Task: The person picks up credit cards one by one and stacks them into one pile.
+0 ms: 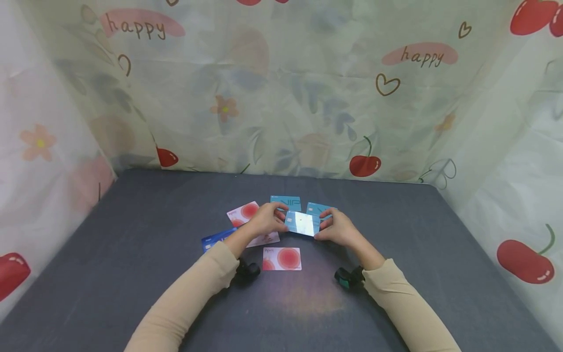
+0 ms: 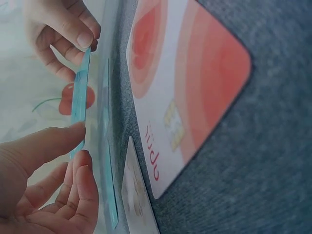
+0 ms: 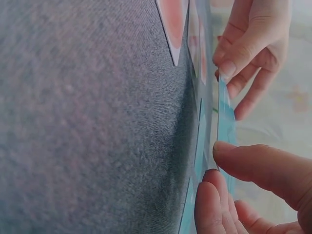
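A glossy light-blue card [image 1: 302, 223] is held up above the dark table between two hands, glare across its face. At its left end my left hand [image 1: 267, 219] pinches it between thumb and fingers. My right hand [image 1: 339, 228] pinches the opposite end in the same way. Both wrist views show the card nearly edge-on, raised off the cloth. Just behind it lie a teal card [image 1: 285, 200] marked VIP and another teal card [image 1: 316, 209], partly covered by the right fingers. Nearer than the held card, a pink-and-white card [image 1: 282, 259] with red circles lies flat.
Left of the hands lie a similar pink card [image 1: 243, 213], a dark blue card [image 1: 216, 239] and a pale card [image 1: 266, 239], the last two partly under the left forearm. Printed curtains surround the dark table [image 1: 176, 205] at the back and sides.
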Motion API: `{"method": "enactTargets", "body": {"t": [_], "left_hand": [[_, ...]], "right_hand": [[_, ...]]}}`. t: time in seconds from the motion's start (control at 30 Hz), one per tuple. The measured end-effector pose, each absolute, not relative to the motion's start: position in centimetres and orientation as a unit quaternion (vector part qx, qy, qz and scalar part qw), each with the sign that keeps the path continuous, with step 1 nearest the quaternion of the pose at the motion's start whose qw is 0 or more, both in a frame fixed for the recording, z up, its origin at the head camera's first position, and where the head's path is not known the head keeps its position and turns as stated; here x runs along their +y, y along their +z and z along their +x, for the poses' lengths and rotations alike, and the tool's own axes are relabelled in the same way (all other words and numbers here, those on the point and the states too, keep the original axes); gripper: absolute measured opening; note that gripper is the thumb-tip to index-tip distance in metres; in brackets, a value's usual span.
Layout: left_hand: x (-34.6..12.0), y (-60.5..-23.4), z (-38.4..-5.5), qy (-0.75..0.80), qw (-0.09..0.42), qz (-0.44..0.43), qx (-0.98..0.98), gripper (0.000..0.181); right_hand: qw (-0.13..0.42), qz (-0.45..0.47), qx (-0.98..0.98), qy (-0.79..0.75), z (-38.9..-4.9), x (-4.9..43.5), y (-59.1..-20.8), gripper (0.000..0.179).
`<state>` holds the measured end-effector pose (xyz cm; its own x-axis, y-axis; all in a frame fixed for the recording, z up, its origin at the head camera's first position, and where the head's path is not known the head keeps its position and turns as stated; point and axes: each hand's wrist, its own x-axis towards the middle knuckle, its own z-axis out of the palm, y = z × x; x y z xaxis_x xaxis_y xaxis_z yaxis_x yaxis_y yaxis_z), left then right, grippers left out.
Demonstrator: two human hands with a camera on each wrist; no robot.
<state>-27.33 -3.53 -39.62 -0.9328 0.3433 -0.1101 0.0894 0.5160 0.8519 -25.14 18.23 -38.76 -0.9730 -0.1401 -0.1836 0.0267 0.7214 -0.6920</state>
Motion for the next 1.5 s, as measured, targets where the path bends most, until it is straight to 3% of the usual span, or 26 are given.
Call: {"method": "enactTargets", "body": {"t": [1.1, 1.5], "left_hand": [[-5.2, -39.2, -25.0, 0.511, 0.104, 0.161, 0.838, 0.055], [-5.9, -39.0, -24.2, 0.534, 0.117, 0.157, 0.823, 0.054]], "right_hand": [[0.103, -0.065, 0.901, -0.417, -23.5, 17.8, -37.9, 0.056], [0.107, -0.07, 0.897, -0.423, -23.1, 17.5, -37.6, 0.056]]}}
